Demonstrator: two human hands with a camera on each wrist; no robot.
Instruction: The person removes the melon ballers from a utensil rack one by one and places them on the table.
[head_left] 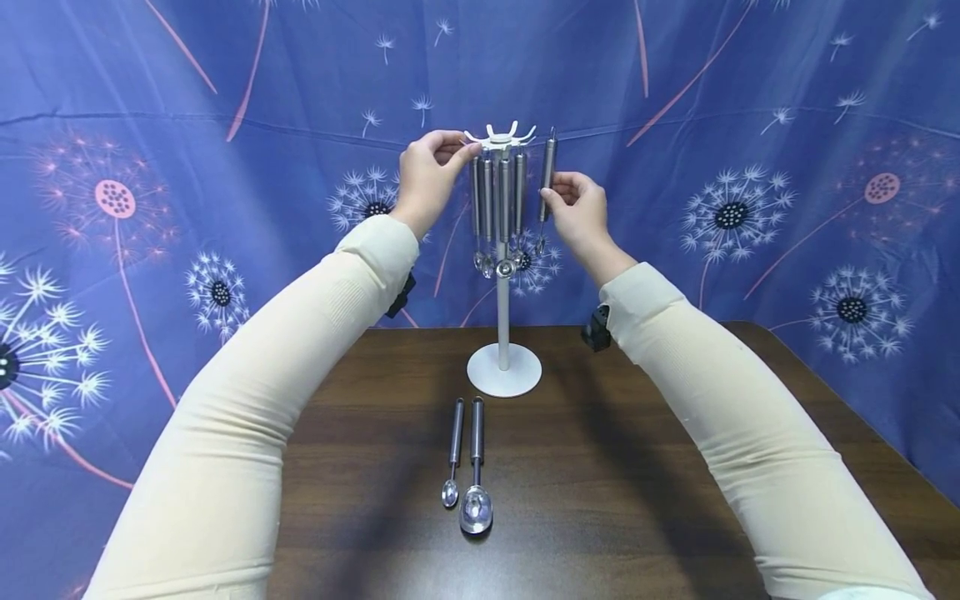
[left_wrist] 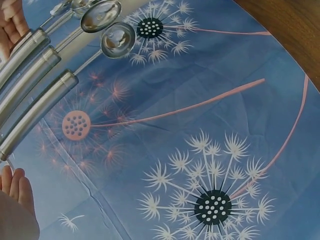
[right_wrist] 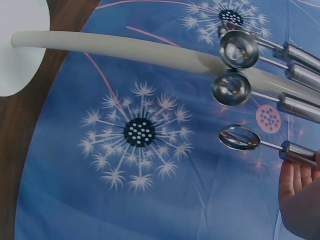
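Note:
A white hanging rack with curved hooks on top stands upright on a round base. My left hand pinches one of its hooks at the left between thumb and fingers. Several steel scoops hang from the hooks, bowls down. To the right of them, my right hand holds another steel scoop by its handle, loop end up, beside the hooks. Its oval bowl shows in the right wrist view, apart from the hanging bowls. My left fingertips appear at the edge of the left wrist view.
On the brown wooden table, in front of the rack's base, lie a small scoop and a larger scoop side by side, bowls toward me. A blue cloth with dandelion prints hangs behind the table.

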